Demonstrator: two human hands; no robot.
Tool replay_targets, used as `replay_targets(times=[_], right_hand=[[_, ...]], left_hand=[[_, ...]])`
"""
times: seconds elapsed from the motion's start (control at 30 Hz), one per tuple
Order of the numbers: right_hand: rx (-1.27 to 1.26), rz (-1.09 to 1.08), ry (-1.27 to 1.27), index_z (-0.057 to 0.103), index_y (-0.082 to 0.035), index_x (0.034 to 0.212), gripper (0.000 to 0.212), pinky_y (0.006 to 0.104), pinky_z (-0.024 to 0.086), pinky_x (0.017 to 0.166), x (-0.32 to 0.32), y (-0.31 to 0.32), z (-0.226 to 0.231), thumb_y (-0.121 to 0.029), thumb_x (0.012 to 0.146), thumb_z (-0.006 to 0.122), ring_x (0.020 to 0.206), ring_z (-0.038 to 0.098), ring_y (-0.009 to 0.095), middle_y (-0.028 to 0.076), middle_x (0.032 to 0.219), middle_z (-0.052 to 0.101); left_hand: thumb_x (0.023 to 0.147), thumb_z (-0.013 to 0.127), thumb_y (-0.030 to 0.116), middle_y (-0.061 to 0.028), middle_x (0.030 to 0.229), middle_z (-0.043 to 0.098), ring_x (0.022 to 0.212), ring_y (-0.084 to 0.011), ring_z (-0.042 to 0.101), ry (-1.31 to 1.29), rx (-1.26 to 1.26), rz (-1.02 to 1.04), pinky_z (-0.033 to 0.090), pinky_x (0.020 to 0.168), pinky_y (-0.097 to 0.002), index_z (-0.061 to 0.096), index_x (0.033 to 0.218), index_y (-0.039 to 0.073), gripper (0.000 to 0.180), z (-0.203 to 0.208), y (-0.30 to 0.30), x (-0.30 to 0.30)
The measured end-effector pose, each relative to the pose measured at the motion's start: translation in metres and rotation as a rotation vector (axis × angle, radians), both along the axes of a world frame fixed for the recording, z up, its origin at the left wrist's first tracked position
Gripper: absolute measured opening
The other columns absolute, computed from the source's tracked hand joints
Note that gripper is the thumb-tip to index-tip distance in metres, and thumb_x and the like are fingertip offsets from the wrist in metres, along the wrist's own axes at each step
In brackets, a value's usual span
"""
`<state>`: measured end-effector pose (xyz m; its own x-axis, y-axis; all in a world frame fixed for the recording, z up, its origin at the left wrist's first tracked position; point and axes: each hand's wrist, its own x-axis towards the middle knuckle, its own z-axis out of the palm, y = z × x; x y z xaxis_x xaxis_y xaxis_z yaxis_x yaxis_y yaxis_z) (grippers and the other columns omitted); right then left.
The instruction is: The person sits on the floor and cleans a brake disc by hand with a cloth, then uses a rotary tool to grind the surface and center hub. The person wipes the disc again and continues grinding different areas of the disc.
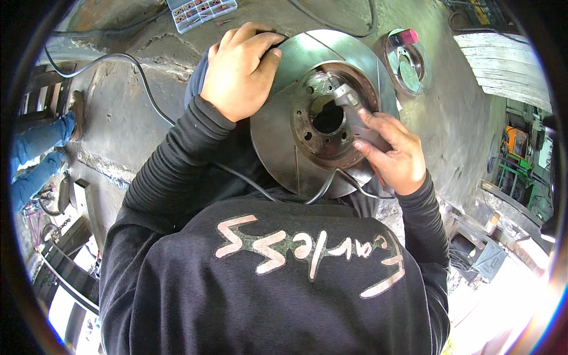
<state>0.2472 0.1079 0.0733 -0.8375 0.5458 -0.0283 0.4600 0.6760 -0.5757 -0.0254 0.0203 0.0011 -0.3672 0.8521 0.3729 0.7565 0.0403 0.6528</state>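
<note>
The disc [300, 124] lies at upper centre, hub face up, so the bore and bolt holes are accessible; its support is hidden. The left hand [242, 77] rests at the disc's upper-left rim, fingers lightly spread, presumably to steady it. The right hand's fingers [386, 127] are closed around the grey tool [357, 113], angling its head over the hub; contact cannot be confirmed. The cable [239, 174] loops along the disc's lower edge, below the bore.

Left hand [239, 77] palm down, fingers [255, 42] lightly bent; right hand [397, 151] (the lower of the two) curled in a grip.
</note>
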Motion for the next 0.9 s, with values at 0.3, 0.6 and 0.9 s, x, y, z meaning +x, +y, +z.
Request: replay_targets(times=[0.3, 0.6, 0.9], right_hand=[[-0.078, -0.029, 0.069, 0.066, -0.013, 0.123, 0.047, 0.0350, 0.054, 0.076, 0.001, 0.000, 0.001, -0.015, 0.077, 0.079, 0.087, 0.066, 0.031, 0.014, 0.101, 0.065], [-0.112, -0.063, 0.070, 0.065, -0.011, 0.123, 0.046, 0.0367, 0.053, 0.074, -0.004, -0.013, 0.006, -0.015, 0.079, 0.076, 0.084, 0.065, 0.031, 0.014, 0.097, 0.065], [0.008, -0.068, 0.027, 0.065, -0.013, 0.122, 0.046, 0.0386, 0.050, 0.076, -0.005, -0.017, 0.008, -0.016, 0.077, 0.076, 0.083, 0.061, 0.031, 0.012, 0.091, 0.063]], left_hand=[[0.089, 0.059, 0.015, -0.0068, 0.114, 0.063, 0.110, -0.0310, 0.056, 0.008, 0.000, -0.019, 0.040, 0.096, -0.0438, 0.069, 0.109, 0.009, 0.023, 0.000, 0.002, -0.003], [0.089, 0.058, 0.015, -0.0094, 0.116, 0.063, 0.110, -0.0313, 0.057, 0.018, -0.007, -0.045, 0.041, 0.096, -0.0416, 0.068, 0.110, 0.007, 0.024, 0.002, 0.003, -0.004], [0.089, 0.059, 0.013, -0.0094, 0.116, 0.063, 0.111, -0.0308, 0.056, -0.007, 0.003, -0.059, 0.041, 0.097, -0.0410, 0.067, 0.110, 0.006, 0.024, 0.002, 0.002, -0.005]])
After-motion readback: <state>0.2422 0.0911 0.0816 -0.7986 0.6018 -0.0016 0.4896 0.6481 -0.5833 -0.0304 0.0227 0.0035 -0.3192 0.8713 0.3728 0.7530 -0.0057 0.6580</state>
